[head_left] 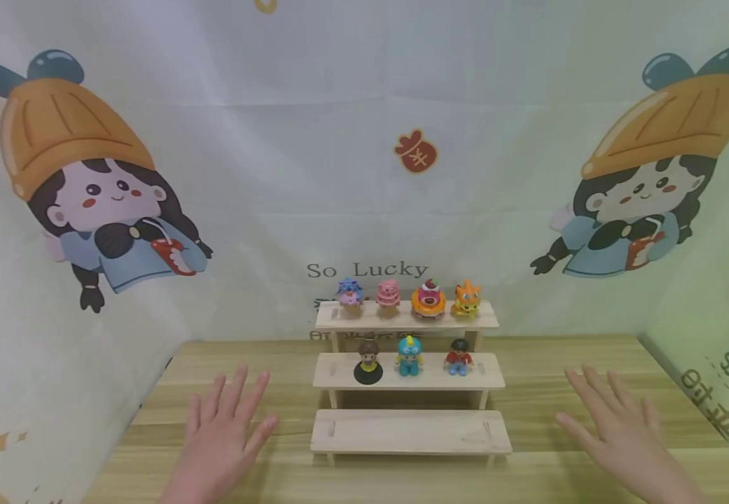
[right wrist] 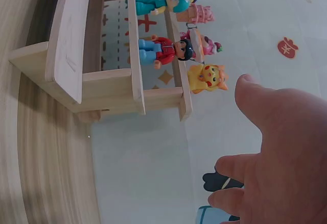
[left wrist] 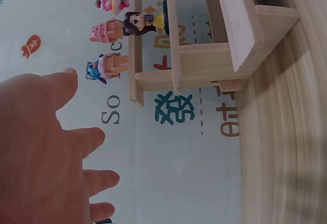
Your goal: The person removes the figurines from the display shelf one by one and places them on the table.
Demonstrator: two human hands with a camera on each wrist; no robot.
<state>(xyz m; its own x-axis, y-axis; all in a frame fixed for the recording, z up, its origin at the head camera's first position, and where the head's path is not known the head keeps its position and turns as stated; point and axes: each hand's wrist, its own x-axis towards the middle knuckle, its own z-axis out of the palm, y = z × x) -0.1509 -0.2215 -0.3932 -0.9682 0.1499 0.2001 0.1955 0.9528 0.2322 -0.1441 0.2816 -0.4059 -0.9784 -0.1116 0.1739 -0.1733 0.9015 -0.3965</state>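
Note:
A three-step wooden display stand point(head_left: 410, 430) stands on the table between my two hands. To its left, my left hand point(head_left: 220, 437) has its fingers spread, palm down, holding nothing. My right hand point(head_left: 619, 434) is spread the same way on the stand's right. On the top step are a blue-and-pink figure point(head_left: 349, 297), a pink figure point(head_left: 388, 299), a figure in an orange ring point(head_left: 428, 301) and an orange-yellow figure point(head_left: 466, 299). The middle step carries a brown-haired figure point(head_left: 368, 358) on a black base, a teal figure point(head_left: 410, 355) and a red-jacketed figure point(head_left: 459, 357).
Wood-grain table point(head_left: 288, 392) surrounds the stand. A pale printed cloth point(head_left: 314, 154) hangs behind it and along both sides, with cartoon characters and lettering. The lowest step of the stand bears no figures.

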